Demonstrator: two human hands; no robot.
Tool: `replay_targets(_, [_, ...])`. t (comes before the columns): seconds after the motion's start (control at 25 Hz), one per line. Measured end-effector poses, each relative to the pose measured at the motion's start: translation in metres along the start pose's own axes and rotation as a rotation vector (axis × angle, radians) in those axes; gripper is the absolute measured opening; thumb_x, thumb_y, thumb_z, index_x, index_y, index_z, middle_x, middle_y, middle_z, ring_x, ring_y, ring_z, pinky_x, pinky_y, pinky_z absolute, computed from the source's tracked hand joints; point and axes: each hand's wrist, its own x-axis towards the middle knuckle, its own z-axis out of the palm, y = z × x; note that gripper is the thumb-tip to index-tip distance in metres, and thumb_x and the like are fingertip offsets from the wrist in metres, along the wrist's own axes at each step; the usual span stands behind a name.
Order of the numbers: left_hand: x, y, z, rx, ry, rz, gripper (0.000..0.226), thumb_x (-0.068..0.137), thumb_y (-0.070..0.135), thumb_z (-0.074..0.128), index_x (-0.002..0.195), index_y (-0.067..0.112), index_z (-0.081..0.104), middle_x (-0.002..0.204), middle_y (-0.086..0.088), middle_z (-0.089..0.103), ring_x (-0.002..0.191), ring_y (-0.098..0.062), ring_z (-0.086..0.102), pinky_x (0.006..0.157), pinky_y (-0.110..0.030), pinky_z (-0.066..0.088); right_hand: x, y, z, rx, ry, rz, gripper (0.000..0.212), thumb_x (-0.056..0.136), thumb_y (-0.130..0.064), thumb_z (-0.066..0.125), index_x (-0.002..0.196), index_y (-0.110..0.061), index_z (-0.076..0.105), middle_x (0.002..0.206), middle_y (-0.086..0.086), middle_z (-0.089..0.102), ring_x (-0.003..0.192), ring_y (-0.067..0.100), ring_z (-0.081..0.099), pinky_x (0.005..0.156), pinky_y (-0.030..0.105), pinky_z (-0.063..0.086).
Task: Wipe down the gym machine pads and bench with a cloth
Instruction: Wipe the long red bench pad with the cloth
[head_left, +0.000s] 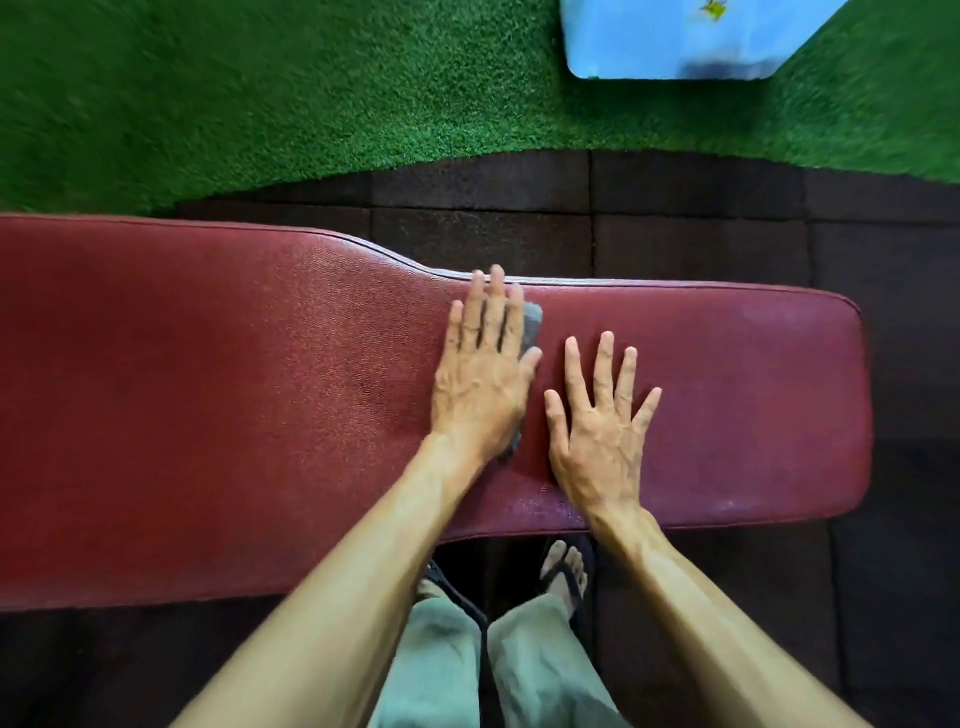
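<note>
A long dark-red padded bench (234, 405) runs left to right across the view, wide at the left and narrower at the right. My left hand (480, 364) lies flat on the pad near its far edge, pressing a small grey cloth (531, 327) under the palm. Only the cloth's edges show, beside the thumb and by the wrist. My right hand (602, 421) rests flat on the bare pad just to the right, fingers spread, holding nothing. The pad's right end looks slightly damp and shiny.
Dark rubber floor tiles (701, 228) surround the bench. Green artificial turf (260, 93) lies beyond it. A light-blue box (675, 41) stands on the turf at the top right. My legs and sandalled feet (563, 571) are below the bench's near edge.
</note>
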Motion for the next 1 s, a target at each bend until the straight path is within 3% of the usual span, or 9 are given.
replay_targets(0.12, [-0.069, 0.007, 0.004, 0.019, -0.038, 0.02, 0.064, 0.101, 0.042, 0.032, 0.155, 0.01, 0.02, 0.164, -0.014, 0.013, 0.153, -0.03, 0.01, 0.124, -0.046, 0.012, 0.002, 0.008, 0.002, -0.028, 0.005, -0.047, 0.06, 0.1, -0.051, 0.023, 0.156, -0.035, 0.01, 0.166, 0.0, -0.003, 0.153, 0.024, -0.009, 0.119, 0.059, -0.001])
replay_targets(0.28, [-0.132, -0.04, -0.008, 0.178, -0.075, -0.054, 0.062, 0.102, 0.044, 0.015, 0.156, 0.014, 0.018, 0.165, -0.011, 0.011, 0.153, -0.027, 0.009, 0.123, -0.047, 0.01, 0.002, 0.01, 0.002, -0.01, -0.003, -0.063, 0.061, 0.1, -0.053, 0.025, 0.155, -0.037, 0.005, 0.166, -0.003, -0.008, 0.152, 0.021, -0.013, 0.12, 0.054, -0.007])
replay_targets(0.4, [-0.114, -0.098, -0.03, 0.174, -0.046, -0.172, 0.062, 0.102, 0.041, 0.017, 0.156, 0.011, 0.015, 0.165, -0.013, 0.007, 0.154, -0.028, 0.004, 0.124, -0.048, 0.009, 0.002, 0.012, 0.003, 0.0, 0.007, -0.053, 0.061, 0.1, -0.052, 0.025, 0.156, -0.036, 0.005, 0.166, -0.002, -0.008, 0.152, 0.022, -0.014, 0.12, 0.057, -0.005])
replay_targets(0.52, [-0.037, -0.131, -0.044, 0.079, 0.05, -0.232, 0.066, 0.1, 0.041, 0.02, 0.156, 0.008, 0.01, 0.165, -0.016, 0.002, 0.153, -0.033, 0.0, 0.124, -0.048, 0.007, 0.001, -0.004, 0.008, 0.015, 0.039, -0.028, 0.06, 0.101, -0.049, 0.026, 0.156, -0.034, 0.008, 0.166, 0.002, -0.005, 0.152, 0.026, -0.011, 0.119, 0.063, -0.002])
replay_targets(0.64, [0.02, -0.093, -0.03, 0.011, 0.051, -0.142, 0.068, 0.101, 0.043, 0.025, 0.156, 0.007, 0.008, 0.165, -0.018, 0.002, 0.153, -0.035, -0.001, 0.124, -0.047, 0.002, 0.002, -0.041, 0.018, 0.013, 0.058, -0.086, 0.059, 0.1, -0.049, 0.027, 0.155, -0.035, 0.012, 0.166, 0.002, -0.001, 0.153, 0.028, -0.007, 0.118, 0.059, -0.005])
replay_targets(0.76, [-0.03, -0.064, -0.016, 0.04, -0.012, 0.054, 0.066, 0.101, 0.042, 0.029, 0.156, 0.007, 0.013, 0.165, -0.015, 0.006, 0.153, -0.031, 0.002, 0.125, -0.047, 0.009, 0.002, -0.076, 0.026, 0.065, 0.077, -0.003, 0.056, 0.101, -0.045, 0.026, 0.155, -0.036, 0.015, 0.166, 0.003, 0.001, 0.153, 0.03, -0.005, 0.118, 0.061, -0.002])
replay_targets(0.88, [-0.122, -0.106, -0.027, 0.094, -0.05, 0.114, 0.063, 0.102, 0.04, 0.027, 0.156, 0.011, 0.013, 0.166, -0.01, 0.004, 0.154, -0.028, 0.002, 0.125, -0.046, 0.01, 0.0, -0.086, 0.027, 0.085, 0.088, 0.075, 0.057, 0.1, -0.044, 0.024, 0.156, -0.034, 0.012, 0.166, 0.003, -0.002, 0.153, 0.03, -0.007, 0.118, 0.064, 0.0])
replay_targets(1.0, [-0.13, -0.194, -0.049, 0.191, -0.01, -0.011, 0.063, 0.1, 0.037, 0.024, 0.156, 0.011, 0.012, 0.166, -0.012, 0.004, 0.154, -0.029, 0.002, 0.124, -0.048, 0.006, -0.007, -0.099, 0.029, 0.074, 0.083, 0.06, 0.059, 0.1, -0.048, 0.024, 0.156, -0.034, 0.011, 0.166, 0.003, -0.002, 0.152, 0.03, -0.008, 0.118, 0.064, 0.0])
